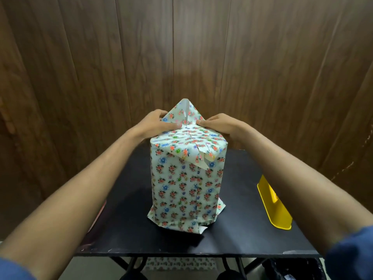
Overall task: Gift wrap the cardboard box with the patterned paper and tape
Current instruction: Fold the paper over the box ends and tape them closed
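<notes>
1. Your left hand [156, 123] has its fingers curled round the left edge of the far triangular flap [184, 112], the thumb laid flat along the fold at the top of the box.
2. Your right hand [219, 125] pinches the right edge of the same flap, its thumb tip pressed on the fold and the remaining fingers curled behind, out of clear sight.
3. The flap stands upright at the far top edge, showing a white underside at its peak and a slit down its middle.
4. One wrapped box [184, 182] stands upright on end in the middle of the table [232, 235], fully covered in patterned paper [173, 197]: pale ground with small red, blue and green flowers.
5. A second triangular flap [198, 156] is folded down over the near top edge; its point lies on the near face.
6. A vertical seam runs down the near face. At the base the paper flares outward, unfolded.
7. One yellow plastic object [274, 205] lies near the table's right edge, well apart from the box; its kind cannot be determined.
8. No brand, label or writing is legible anywhere.
9. Count: two hands, one box, two top flaps, one yellow object, one black table. Blue sleeves [351, 257] show at the near corners. More patterned paper is visible beneath the table.
</notes>
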